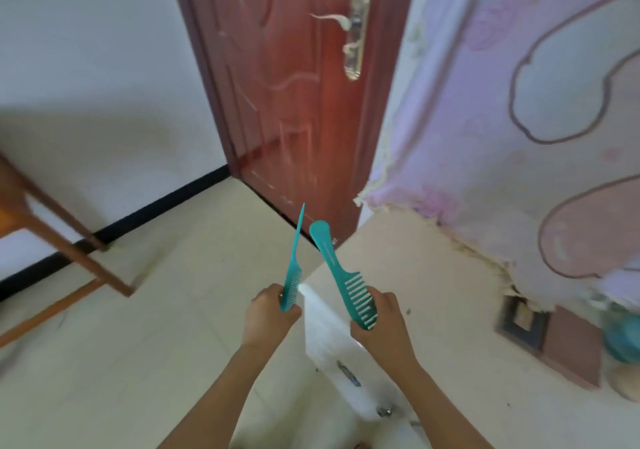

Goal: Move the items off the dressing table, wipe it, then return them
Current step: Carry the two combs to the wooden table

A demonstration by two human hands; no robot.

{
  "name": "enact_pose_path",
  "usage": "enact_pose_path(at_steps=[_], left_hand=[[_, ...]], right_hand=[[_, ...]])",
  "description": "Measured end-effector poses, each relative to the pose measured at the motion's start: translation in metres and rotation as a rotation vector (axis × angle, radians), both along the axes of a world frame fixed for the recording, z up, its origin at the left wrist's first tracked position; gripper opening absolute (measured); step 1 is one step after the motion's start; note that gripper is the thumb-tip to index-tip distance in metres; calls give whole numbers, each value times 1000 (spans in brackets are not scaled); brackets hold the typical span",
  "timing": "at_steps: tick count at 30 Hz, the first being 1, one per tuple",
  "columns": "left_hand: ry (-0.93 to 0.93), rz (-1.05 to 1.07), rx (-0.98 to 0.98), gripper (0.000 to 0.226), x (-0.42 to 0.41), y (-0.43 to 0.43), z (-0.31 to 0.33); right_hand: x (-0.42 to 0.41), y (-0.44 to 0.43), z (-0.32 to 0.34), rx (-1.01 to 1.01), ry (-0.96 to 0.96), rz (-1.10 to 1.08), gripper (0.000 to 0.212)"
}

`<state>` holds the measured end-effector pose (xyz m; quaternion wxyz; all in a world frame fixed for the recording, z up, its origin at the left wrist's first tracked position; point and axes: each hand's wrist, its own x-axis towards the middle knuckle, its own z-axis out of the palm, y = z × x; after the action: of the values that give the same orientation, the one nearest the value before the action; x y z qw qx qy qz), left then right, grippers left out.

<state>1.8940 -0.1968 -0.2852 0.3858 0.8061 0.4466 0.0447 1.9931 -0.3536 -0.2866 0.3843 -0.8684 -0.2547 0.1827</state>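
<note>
Head camera showed the left hand [272, 315] gripping a slim teal plastic tail comb [292, 285] by its teeth, the right hand [381, 324] gripping a teal wide-toothed plastic comb [336, 268], both held up at the cream counter's [443, 292] corner.

A: The tail comb [294, 262] and the wide-tooth comb [337, 271]?
B: Both teal, plain.
A: The door [294, 102]?
B: Reddish-brown, with a brass-coloured handle plate [358, 50].
A: And the cloth [460, 109]?
B: Lilac, with pale pink rounded shapes outlined in dark purple. The worktop [433, 275] is cream, the floor [156, 327] pale cream, the skirting [166, 202] black, the wall [86, 50] white.
</note>
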Motion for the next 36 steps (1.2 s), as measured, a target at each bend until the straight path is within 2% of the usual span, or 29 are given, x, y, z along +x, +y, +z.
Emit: enact_pose_path(at_steps=[4, 8, 15, 22, 28, 36], left_hand=[[-70, 84, 7, 11, -41, 35, 9], [-102, 191, 33, 15, -123, 94, 17], [-55, 437, 184, 18, -295, 208, 36], [-97, 752, 273, 10, -412, 270, 53], [-84, 901, 268, 17, -449, 307, 47], [-19, 997, 318, 17, -429, 394, 57]], right_hand=[[-33, 49, 12, 22, -23, 92, 52], [-91, 125, 19, 77, -60, 164, 53], [-235, 267, 26, 162, -95, 502, 59], [-317, 381, 43, 150, -131, 802, 59], [-343, 448, 32, 108, -128, 935, 62], [-321, 566, 42, 135, -114, 1048, 65]])
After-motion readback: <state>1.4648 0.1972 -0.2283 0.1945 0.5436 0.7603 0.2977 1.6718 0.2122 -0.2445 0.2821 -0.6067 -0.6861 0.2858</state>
